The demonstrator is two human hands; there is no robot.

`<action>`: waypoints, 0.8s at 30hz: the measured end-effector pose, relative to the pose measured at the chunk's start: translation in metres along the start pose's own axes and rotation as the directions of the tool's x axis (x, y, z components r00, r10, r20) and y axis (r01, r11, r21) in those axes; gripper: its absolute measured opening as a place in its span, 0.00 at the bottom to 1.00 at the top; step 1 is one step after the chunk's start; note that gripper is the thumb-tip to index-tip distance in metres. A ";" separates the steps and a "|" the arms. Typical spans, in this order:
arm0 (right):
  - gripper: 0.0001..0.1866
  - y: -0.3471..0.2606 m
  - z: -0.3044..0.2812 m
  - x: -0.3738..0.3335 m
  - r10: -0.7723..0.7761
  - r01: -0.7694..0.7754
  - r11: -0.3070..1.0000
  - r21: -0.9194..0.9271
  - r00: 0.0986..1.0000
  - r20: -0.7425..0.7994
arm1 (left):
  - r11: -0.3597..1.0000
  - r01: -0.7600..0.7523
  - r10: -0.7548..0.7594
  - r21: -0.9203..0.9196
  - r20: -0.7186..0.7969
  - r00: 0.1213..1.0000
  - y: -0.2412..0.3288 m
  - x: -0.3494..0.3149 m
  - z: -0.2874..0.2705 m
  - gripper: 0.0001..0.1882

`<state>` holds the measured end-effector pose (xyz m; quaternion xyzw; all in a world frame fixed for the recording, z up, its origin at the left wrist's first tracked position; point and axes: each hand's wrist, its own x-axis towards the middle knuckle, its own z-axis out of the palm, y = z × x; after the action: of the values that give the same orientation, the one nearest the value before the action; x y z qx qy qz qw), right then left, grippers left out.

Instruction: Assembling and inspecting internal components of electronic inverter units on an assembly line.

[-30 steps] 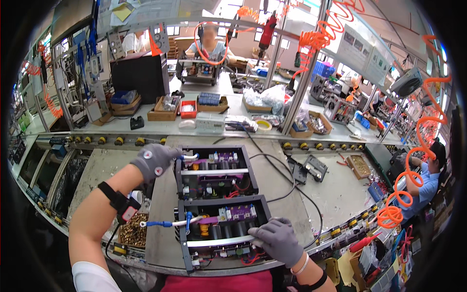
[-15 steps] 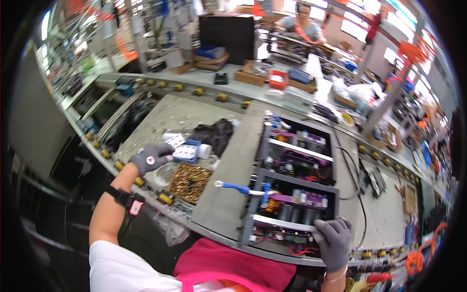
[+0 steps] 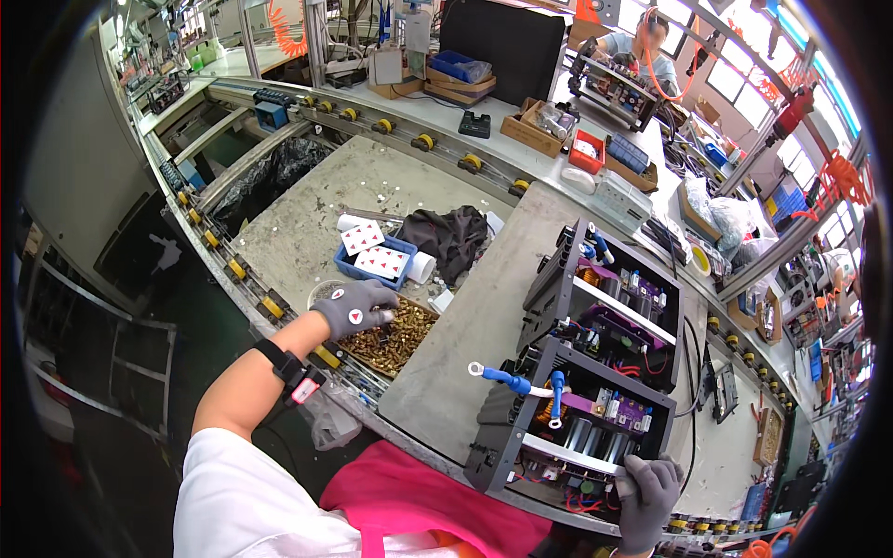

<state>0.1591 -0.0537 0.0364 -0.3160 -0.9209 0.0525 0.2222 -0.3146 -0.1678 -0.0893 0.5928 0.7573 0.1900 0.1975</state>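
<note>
My left hand (image 3: 353,310), in a grey glove with round triangle stickers, is over the edge of a box of small brass screws or fittings (image 3: 400,342). Its fingers are bent and slightly apart, tips low over the brass pieces; I see nothing held. My right hand (image 3: 648,495), also gloved, has its fingers curled at the front right corner of the nearer open-topped electronics unit (image 3: 665,423), by its pale bar (image 3: 569,454). From this unit rise blue-sleeved cables with ring lugs (image 3: 507,377). A second similar unit (image 3: 616,290) stands just behind.
Beyond the brass pieces are a blue tray (image 3: 395,270) with white cards bearing red triangles, a white roll (image 3: 421,268) and dark cloth (image 3: 446,237). Yellow rollers (image 3: 423,142) edge the line. A black cable (image 3: 690,372) lies right of the units. Another person (image 3: 642,51) works across the bench.
My left hand has moved from beside the blue tray to the brass pieces. My right hand stays at the nearer unit's corner. The whole view has shifted.
</note>
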 end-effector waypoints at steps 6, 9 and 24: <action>0.09 0.000 0.001 -0.001 0.015 -0.015 1.000 0.013 1.000 -0.013 | 0.996 -0.011 0.005 0.083 0.076 0.997 0.021 0.012 0.022 0.19; 0.10 0.002 0.000 -0.002 -0.004 0.005 1.000 0.023 1.000 -0.017 | 0.968 -0.088 0.070 0.236 0.086 0.994 0.027 0.013 0.032 0.24; 0.30 0.110 -0.076 0.047 0.207 -0.168 0.975 0.147 0.929 -0.308 | 0.956 0.022 -0.122 0.292 0.329 0.936 0.007 0.039 0.040 0.28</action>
<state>0.2211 0.0587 0.0963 -0.3933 -0.8332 0.0757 0.3813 -0.2963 -0.1260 -0.1228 0.6103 0.7520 -0.0343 0.2466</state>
